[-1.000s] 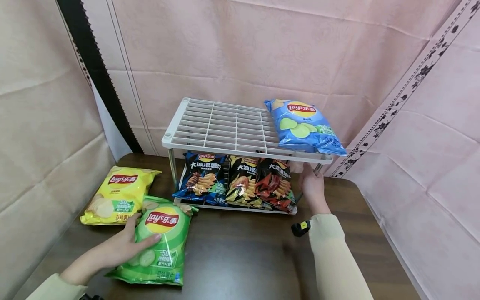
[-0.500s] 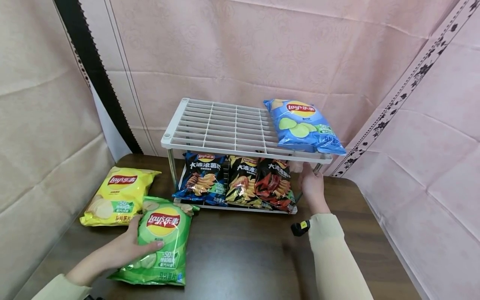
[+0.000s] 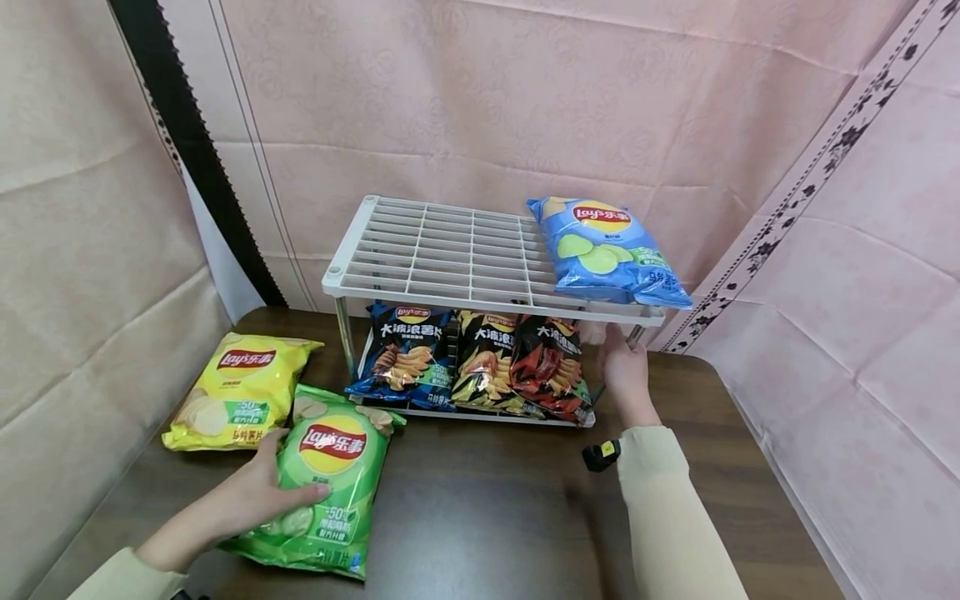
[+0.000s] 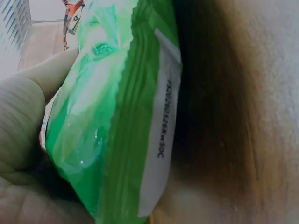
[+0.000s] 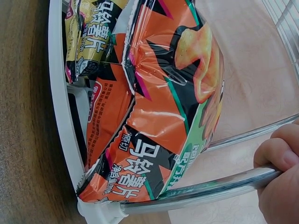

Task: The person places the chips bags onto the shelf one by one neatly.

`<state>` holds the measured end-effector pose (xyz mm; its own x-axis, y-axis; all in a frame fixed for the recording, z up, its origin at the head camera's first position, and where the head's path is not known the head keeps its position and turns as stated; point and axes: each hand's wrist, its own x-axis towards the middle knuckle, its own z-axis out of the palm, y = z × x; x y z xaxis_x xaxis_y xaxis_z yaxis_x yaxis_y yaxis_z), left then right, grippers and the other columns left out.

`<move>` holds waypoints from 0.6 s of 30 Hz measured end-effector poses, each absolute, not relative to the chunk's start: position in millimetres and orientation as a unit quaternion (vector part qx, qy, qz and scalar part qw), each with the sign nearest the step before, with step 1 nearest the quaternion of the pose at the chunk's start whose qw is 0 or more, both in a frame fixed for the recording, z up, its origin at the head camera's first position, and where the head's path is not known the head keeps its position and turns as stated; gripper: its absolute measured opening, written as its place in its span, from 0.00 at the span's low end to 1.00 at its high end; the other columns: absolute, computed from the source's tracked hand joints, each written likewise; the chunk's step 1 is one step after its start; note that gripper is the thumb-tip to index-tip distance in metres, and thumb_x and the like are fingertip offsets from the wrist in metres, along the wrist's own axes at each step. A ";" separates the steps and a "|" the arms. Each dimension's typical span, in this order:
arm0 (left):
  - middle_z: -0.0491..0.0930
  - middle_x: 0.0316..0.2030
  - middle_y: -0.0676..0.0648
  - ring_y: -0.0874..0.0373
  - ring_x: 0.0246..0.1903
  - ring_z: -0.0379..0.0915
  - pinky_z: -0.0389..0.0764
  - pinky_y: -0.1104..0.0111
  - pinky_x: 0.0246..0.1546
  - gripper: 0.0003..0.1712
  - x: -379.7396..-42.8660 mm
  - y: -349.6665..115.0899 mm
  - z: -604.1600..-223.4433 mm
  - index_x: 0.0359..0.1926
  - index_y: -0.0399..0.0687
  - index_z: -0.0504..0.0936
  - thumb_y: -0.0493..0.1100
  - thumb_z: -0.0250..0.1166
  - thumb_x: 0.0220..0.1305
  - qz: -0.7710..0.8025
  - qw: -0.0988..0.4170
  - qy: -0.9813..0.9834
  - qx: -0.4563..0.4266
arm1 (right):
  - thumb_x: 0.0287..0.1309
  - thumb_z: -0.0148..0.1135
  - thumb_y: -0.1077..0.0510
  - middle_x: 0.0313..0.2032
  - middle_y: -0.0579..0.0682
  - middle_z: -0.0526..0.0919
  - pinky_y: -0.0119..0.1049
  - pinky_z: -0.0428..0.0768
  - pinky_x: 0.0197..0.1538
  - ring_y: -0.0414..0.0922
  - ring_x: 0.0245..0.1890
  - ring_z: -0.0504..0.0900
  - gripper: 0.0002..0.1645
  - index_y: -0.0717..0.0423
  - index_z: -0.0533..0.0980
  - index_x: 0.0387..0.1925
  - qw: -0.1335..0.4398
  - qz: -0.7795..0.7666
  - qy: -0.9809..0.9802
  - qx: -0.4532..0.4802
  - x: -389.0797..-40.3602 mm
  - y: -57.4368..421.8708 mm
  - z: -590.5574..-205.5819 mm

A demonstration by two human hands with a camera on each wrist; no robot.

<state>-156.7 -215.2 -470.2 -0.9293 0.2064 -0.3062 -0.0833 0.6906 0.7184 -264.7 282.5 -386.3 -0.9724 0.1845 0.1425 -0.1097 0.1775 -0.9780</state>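
Note:
My left hand grips a green Lay's potato chip bag by its left side, thumb across the front and the other fingers hidden behind. In the left wrist view the bag's sealed end faces the camera, close over the wooden table. My right hand holds the front right metal post of a white two-tier rack; the fingers curl round it in the right wrist view. Just left of that post, on the lower shelf, leans a red-and-black chip bag.
Right on the top shelf lies a light blue Lay's bag, its corner past the edge. Below stand a dark blue bag and a black-and-yellow one. A yellow bag lies left of the green one. Pink cloth hangs behind.
The green bag has shifted slightly to the right and tilted a little clockwise, with the left hand moving along. My right hand has stayed on the post.

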 end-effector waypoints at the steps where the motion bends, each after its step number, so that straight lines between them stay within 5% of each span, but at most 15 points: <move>1: 0.53 0.60 0.14 0.24 0.61 0.54 0.65 0.39 0.54 0.72 -156.7 -215.2 -470.2 0.69 0.25 0.31 0.67 0.69 0.53 0.394 0.186 0.899 0.034 | 0.74 0.38 0.40 0.07 0.45 0.61 0.42 0.58 0.17 0.46 0.09 0.57 0.38 0.57 0.60 0.10 0.116 0.641 -0.759 -0.025 -264.6 282.5 -386.1; 7: 0.49 0.63 0.17 0.24 0.63 0.50 0.61 0.37 0.56 0.72 -159.7 -215.7 -468.1 0.69 0.23 0.32 0.65 0.70 0.53 0.421 0.206 0.883 0.032 | 0.75 0.38 0.42 0.07 0.45 0.60 0.41 0.58 0.17 0.46 0.09 0.57 0.37 0.57 0.60 0.10 0.123 0.647 -0.752 -0.028 -264.2 280.7 -384.5; 13: 0.66 0.58 0.28 0.37 0.57 0.66 0.70 0.45 0.53 0.69 -162.4 -216.6 -465.0 0.69 0.23 0.39 0.60 0.74 0.50 0.445 0.215 0.869 0.032 | 0.75 0.40 0.44 0.07 0.45 0.60 0.40 0.57 0.16 0.45 0.09 0.57 0.36 0.57 0.59 0.10 0.129 0.656 -0.743 -0.034 -263.2 277.4 -383.1; 18: 0.69 0.56 0.33 0.45 0.52 0.71 0.73 0.52 0.50 0.63 -163.5 -219.6 -464.6 0.69 0.26 0.41 0.53 0.75 0.53 0.490 0.247 0.835 0.030 | 0.75 0.39 0.44 0.07 0.45 0.59 0.40 0.57 0.16 0.45 0.09 0.56 0.36 0.57 0.59 0.11 0.126 0.657 -0.743 -0.031 -263.2 277.5 -383.2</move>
